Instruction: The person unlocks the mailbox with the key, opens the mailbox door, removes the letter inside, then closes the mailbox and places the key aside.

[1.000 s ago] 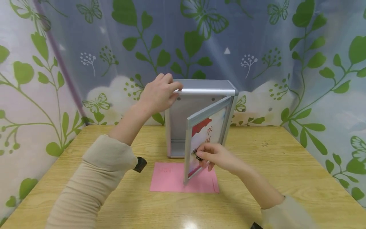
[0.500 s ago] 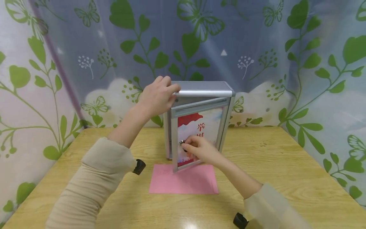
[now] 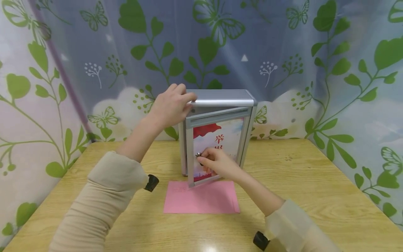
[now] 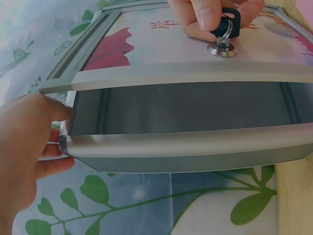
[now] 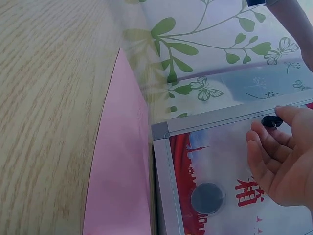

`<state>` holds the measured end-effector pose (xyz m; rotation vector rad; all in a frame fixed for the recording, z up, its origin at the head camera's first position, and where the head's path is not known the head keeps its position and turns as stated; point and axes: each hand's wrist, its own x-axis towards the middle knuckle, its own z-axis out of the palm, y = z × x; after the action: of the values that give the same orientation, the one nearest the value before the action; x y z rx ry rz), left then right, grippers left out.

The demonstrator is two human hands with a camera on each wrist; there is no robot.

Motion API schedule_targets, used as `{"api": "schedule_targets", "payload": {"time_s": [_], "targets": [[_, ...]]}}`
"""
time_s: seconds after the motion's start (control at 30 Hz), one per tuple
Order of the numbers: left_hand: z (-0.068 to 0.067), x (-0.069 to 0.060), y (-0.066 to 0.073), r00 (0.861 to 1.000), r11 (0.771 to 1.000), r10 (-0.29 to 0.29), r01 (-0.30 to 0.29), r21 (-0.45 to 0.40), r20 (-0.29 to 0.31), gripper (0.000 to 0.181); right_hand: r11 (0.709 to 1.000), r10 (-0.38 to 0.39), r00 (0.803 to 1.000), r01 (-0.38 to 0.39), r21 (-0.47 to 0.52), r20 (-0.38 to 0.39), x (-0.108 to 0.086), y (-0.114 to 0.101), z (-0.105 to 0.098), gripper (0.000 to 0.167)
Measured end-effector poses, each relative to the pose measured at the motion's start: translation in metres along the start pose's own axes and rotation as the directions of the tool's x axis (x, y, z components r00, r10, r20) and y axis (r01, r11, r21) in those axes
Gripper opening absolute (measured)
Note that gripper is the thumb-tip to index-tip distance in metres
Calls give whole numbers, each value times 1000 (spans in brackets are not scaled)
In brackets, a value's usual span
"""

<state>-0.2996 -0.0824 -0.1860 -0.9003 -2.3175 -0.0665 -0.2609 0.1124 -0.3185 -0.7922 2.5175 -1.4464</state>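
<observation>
A silver metal box (image 3: 220, 94) stands upright on the table, its hinged front door (image 3: 236, 126) ajar. My left hand (image 3: 171, 107) grips the box's top left corner, thumb on the front rim and fingers behind in the left wrist view. With my right hand (image 3: 218, 163) I pinch the black head of a key (image 4: 231, 23). That key sits in the round lock (image 4: 222, 50) near the door's free edge. A red-and-white printed sheet (image 4: 142, 36) fills the door panel. Part of the box's dark interior (image 4: 190, 107) shows through the gap.
A pink envelope (image 3: 201, 203) lies flat on the wooden table (image 3: 299, 175), just in front of the box and partly under the door's lower corner. Behind the box hangs a leaf-patterned curtain (image 3: 277, 80).
The door has swung leftward toward the box, from wide to slightly ajar, and my right hand has travelled left with the key. My left hand keeps its hold on the corner.
</observation>
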Motion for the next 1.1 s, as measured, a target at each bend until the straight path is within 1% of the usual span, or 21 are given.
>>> {"api": "schedule_targets", "payload": {"time_s": [0.07,0.23,0.37,0.5,0.63,0.77,0.9,1.0,1.1], "targets": [[-1,0,-1,1000,1000,1,-1,-7,5,19,1000,-3,1000,3,-8,-6,2,0,0,21],[-3,2,-3,1000,1000,0,1,-19,30,19,998,-12,999,9,-64,-32,8,2,2,20],[-8,4,-3,997,999,-11,13,-32,78,20,996,1,998,-7,-89,-67,11,0,5,19],[-10,5,-2,992,999,-26,31,-38,126,21,988,3,989,-26,-154,-150,13,-2,10,21],[-9,5,-1,991,999,-38,42,-31,130,22,978,-7,973,-41,-205,-229,17,-4,16,25],[-7,4,-1,993,999,-43,47,-27,109,22,978,3,965,-58,-199,-264,22,-3,19,26],[-6,3,-1,996,999,-41,44,-31,81,22,987,32,963,-73,-146,-267,26,-2,19,28],[-5,3,-1,997,999,-38,40,-31,66,22,993,59,962,-83,-80,-265,29,-1,19,30],[-4,3,-1,998,999,-35,37,-27,57,22,992,124,956,-121,26,-267,31,-1,21,33]]}}
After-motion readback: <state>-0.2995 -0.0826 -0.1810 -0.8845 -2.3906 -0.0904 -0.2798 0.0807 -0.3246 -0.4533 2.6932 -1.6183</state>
